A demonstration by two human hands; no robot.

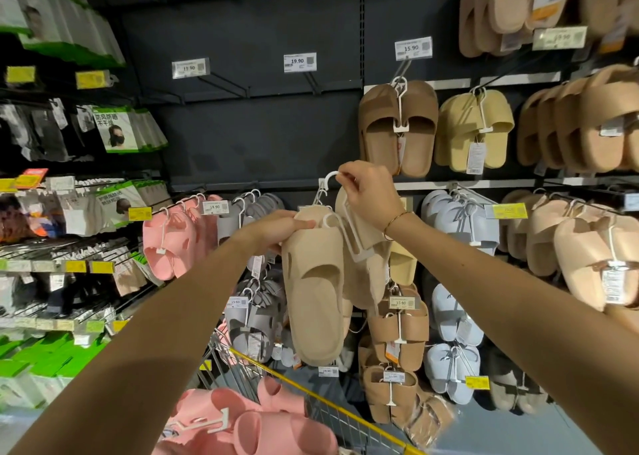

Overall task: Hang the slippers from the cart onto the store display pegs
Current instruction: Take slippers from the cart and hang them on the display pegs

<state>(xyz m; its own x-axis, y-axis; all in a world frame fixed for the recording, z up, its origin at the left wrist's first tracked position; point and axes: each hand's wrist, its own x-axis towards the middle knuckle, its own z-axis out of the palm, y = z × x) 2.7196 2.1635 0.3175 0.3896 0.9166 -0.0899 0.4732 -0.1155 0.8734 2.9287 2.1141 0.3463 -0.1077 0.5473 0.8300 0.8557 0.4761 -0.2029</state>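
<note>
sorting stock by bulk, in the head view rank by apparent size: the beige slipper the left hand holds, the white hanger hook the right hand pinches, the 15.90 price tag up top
1. beige slipper, though nearness to the camera inflates it
2. 15.90 price tag
3. white hanger hook

Bright, even store light falls from above, with the dark back panel at centre absorbing most of it. The forearms in the lower frame sit in soft shadow. Wide-angle distortion bends shelves at the left and right edges. Price labels are slightly blurred.
</note>
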